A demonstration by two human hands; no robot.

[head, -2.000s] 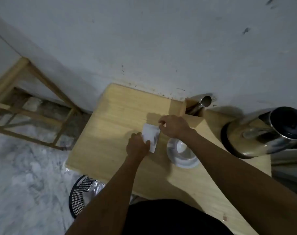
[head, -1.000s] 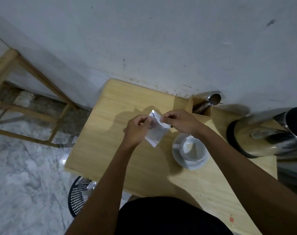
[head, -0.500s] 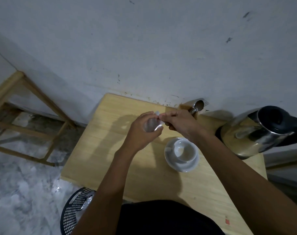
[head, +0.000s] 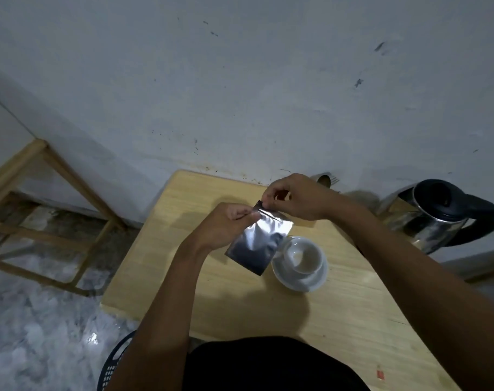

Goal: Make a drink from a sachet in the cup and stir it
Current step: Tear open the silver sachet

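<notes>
A shiny silver sachet [head: 255,241] hangs in the air above the wooden table [head: 200,292]. My left hand [head: 226,224] pinches its top left edge. My right hand [head: 294,197] pinches the top corner, which looks partly torn off. Just right of the sachet's lower end, a white cup [head: 302,253] stands empty on a white saucer [head: 310,280].
A steel kettle [head: 437,218] with a black handle stands at the table's right end by the wall. Behind my right hand, a metal spoon or fork [head: 329,179] sticks up from a holder. A wooden frame [head: 51,170] and a black basket [head: 113,365] stand on the marble floor to the left.
Both hands lifted the sachet off the table and turned it. Its silver face now hangs open to view, and the right hand has pulled the top corner up and away.
</notes>
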